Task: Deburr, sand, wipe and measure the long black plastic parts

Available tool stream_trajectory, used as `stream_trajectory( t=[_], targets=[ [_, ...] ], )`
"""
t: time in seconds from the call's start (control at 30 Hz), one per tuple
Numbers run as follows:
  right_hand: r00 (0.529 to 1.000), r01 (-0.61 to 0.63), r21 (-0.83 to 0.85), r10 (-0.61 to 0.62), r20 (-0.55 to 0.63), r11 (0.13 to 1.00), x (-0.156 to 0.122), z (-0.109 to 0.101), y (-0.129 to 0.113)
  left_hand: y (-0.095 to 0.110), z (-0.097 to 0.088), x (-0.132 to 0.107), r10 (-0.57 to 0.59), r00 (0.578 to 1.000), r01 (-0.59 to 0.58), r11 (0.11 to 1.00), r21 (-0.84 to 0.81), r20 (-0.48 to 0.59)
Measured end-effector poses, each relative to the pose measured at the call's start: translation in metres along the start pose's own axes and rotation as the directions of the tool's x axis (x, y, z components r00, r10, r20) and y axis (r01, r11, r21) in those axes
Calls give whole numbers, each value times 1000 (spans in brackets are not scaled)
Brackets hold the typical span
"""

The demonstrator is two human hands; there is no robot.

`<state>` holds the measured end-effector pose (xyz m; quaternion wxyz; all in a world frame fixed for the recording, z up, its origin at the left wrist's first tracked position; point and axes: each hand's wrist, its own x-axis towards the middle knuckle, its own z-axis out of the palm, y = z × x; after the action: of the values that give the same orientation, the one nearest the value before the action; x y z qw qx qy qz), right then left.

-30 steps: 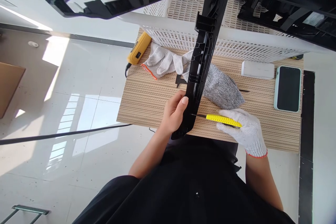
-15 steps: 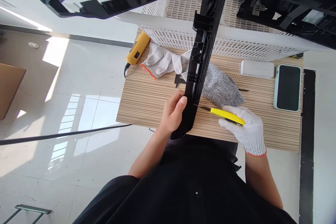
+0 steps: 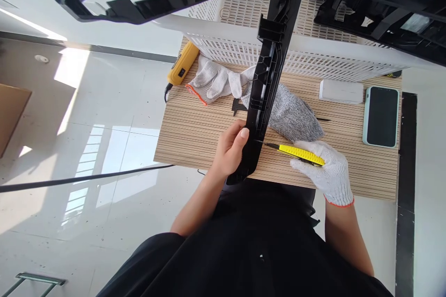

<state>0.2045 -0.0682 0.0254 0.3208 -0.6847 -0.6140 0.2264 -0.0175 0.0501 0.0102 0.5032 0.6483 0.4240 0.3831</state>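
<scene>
My bare left hand is wrapped round the lower end of a long black plastic part that stands tilted over the striped wooden table and reaches up past the crate. My right hand, in a white knit glove, grips a yellow utility knife. The knife's blade tip touches the right edge of the black part just beside my left thumb.
A white slotted crate stands at the table's back. A white glove, a grey glove, a yellow tool, a white box and a phone lie on the table. More black parts hang overhead. A cable crosses the floor.
The knife drew back to the right from the black part, then its blade came back to the part's edge a little higher up. My left hand kept its grip.
</scene>
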Motion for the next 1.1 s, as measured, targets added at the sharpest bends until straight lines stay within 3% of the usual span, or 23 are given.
stream_trajectory(
  t=[0.1, 0.2, 0.33, 0.43, 0.57, 0.67, 0.77, 0.9, 1.0, 1.1],
  targets=[
    [998, 35, 18, -36, 60, 999, 0, 0, 0, 0, 0, 0, 11, 1000, -11, 1000, -21, 8],
    [1000, 14, -7, -14, -3, 1000, 1, 0, 1, 1, 0, 1, 21, 1000, -21, 999, -36, 12],
    [998, 35, -3, -35, 55, 999, 0, 0, 2, 3, 0, 1, 19, 1000, -18, 999, -46, 16],
    [1000, 4, -19, -4, 2, 1000, 0, -1, 2, 3, 0, 1, 21, 1000, -20, 998, -53, 22],
    [996, 40, -4, -39, 83, 999, 0, -2, 1, 2, 0, 0, 30, 999, -29, 998, -50, 15],
    [1000, 16, -17, -15, 23, 1000, 1, -1, 1, 1, 0, 0, 28, 1000, -28, 999, -32, 8],
    [997, 45, -13, -44, 68, 999, 0, -1, 1, 1, 0, -1, 15, 1000, -15, 1000, -21, 7],
    [999, 14, -5, -14, 33, 1000, 0, -2, 1, 0, 0, 0, 16, 1000, -16, 999, -31, 15],
    [994, 49, 13, -50, 95, 999, 1, -2, 1, -1, 0, 0, 9, 1000, -9, 999, -33, 14],
    [999, 13, 13, -13, 47, 1000, 2, -1, 1, -1, 1, 0, 20, 1000, -19, 999, -46, 16]
  ],
)
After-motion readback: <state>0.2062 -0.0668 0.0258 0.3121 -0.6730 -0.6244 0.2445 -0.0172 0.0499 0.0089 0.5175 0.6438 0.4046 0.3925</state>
